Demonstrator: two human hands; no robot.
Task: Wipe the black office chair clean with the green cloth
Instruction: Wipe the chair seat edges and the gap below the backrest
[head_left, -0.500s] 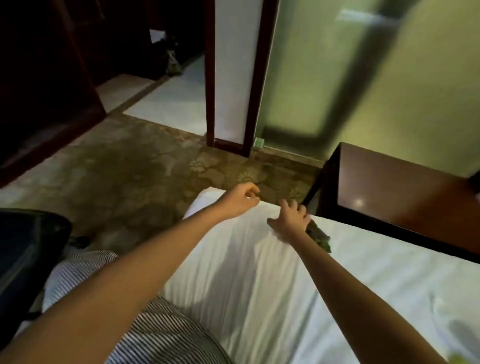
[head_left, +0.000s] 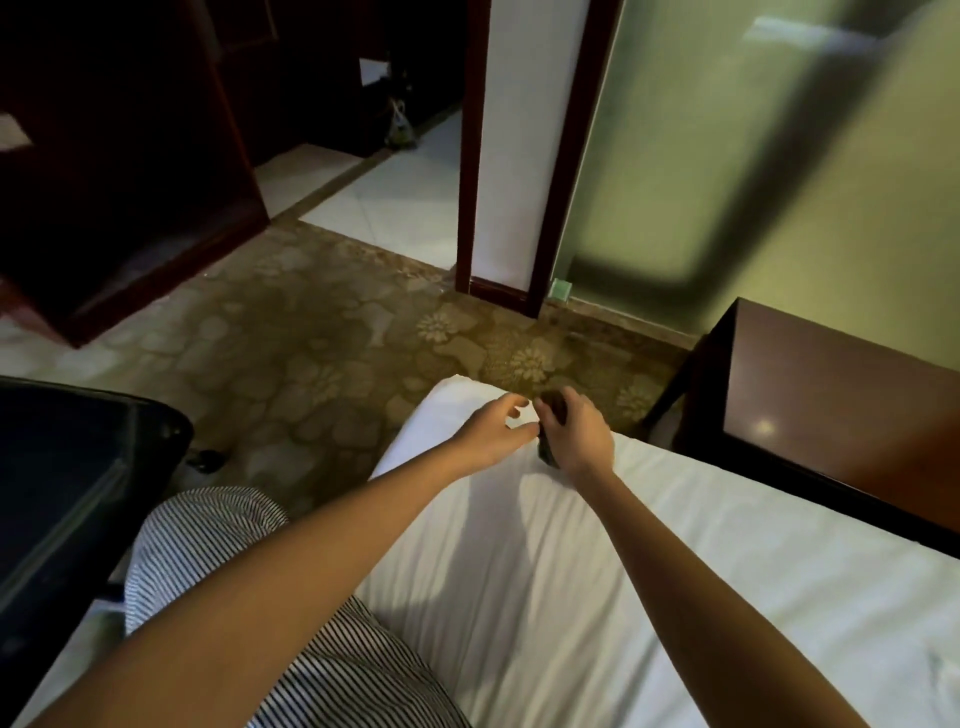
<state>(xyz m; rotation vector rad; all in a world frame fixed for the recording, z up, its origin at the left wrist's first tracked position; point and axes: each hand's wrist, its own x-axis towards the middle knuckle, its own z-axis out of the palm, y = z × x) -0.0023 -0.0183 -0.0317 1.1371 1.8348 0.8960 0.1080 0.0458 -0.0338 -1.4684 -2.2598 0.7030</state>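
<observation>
The right grip (head_left: 577, 436) is curled around the cloth (head_left: 554, 405), out at the far corner of the bed (head_left: 519, 582). The cloth is bunched into a dark wad. One end pokes out beyond the knuckles and the other shows under the heel of the hand, so its length runs roughly away from the person and back. In this dim light it reads more black than green.

The left grip (head_left: 493, 431) sits just beside it with fingers spread and loosely bent, holding nothing. Its thumb points at the wad, but I cannot tell whether it touches.

What matters for the next move is where the chair (head_left: 78, 467) stands. It is well to the left of both hands and closer in, right by the person's striped lap (head_left: 208, 545), with patterned carpet (head_left: 311, 353) between it and the corner of the bed. The cloth is therefore in the farther hand, and the empty left arm is the one on the chair's side.

To my eye, wiping has not begun. Either the right arm sweeps back across the body to reach the chair, or the wad passes to the left grip, which is already waiting next to it. The handover looks like the shorter path. A loose bunch could slip onto the carpet in the exchange.
</observation>
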